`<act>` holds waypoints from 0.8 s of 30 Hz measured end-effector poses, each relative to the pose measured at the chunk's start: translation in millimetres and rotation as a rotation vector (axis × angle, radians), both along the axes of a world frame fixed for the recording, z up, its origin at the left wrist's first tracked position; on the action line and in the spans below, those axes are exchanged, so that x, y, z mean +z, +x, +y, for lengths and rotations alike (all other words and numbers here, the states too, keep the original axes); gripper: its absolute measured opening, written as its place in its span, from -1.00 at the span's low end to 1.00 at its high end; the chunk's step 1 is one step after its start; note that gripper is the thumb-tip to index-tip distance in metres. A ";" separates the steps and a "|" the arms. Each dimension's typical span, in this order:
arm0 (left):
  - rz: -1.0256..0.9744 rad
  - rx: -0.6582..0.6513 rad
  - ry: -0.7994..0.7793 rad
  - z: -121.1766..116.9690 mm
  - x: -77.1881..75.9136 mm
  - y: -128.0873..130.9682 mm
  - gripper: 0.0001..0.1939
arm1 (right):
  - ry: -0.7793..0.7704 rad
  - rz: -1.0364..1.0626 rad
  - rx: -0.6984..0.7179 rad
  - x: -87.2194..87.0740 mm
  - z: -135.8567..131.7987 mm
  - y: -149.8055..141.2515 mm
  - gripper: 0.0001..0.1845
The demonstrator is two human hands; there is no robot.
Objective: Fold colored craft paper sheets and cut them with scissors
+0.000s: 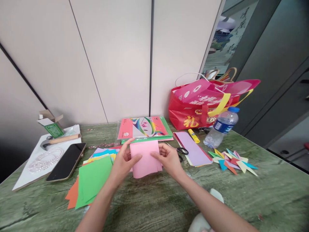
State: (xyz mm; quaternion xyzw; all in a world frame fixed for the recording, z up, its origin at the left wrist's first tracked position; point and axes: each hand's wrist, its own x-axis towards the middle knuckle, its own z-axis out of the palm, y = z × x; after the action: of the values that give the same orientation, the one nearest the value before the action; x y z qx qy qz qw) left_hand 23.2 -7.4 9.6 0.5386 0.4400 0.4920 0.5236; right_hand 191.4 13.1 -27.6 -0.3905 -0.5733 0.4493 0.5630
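A pink sheet of paper is held up between both hands above the table, bent over so that its lower edge curves. My left hand grips its left side, thumb on the front and fingers behind. On the right side my right hand pinches it the same way, its fingertips partly hidden by the paper. Left of my left hand lies a fanned stack of coloured paper, with green sheets on top and orange ones beneath. Black-handled scissors rest just beyond my right hand, partly hidden.
Behind are a packet of coloured paper, a red bag and a water bottle. To the right lie purple strips, a yellow glue stick and folded paper points. Leftward are a phone, hammer and beads.
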 end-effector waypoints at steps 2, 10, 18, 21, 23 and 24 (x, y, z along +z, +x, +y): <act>0.036 0.027 0.032 0.9 1.2 -2.9 -0.41 | 0.003 -0.022 0.000 -1.3 0.3 0.4 -0.74; 0.177 0.178 0.077 3.1 -4.5 -5.6 -0.61 | -0.045 -0.021 0.071 2.7 -4.0 -0.5 -0.78; 0.213 0.260 0.067 3.4 -5.0 -5.0 -0.69 | -0.155 -0.033 0.077 5.9 -6.6 -1.2 -0.78; 0.219 0.272 0.062 3.2 -5.7 -4.9 -0.68 | -0.108 -0.036 0.079 3.3 -4.4 -0.8 -0.79; 0.212 0.271 0.054 2.9 -6.1 -4.3 -0.67 | -0.066 -0.019 0.046 1.0 -2.2 -0.3 -0.78; 0.206 0.270 0.049 2.7 -6.2 -3.9 -0.67 | -0.056 -0.009 0.021 -0.1 -1.1 0.1 -0.77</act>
State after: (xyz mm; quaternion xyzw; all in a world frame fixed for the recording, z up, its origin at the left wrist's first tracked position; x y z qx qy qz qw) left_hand 19.3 -4.8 3.4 0.5347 0.5475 0.5110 0.3914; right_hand 191.5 12.0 -27.7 -0.4021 -0.5671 0.4691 0.5447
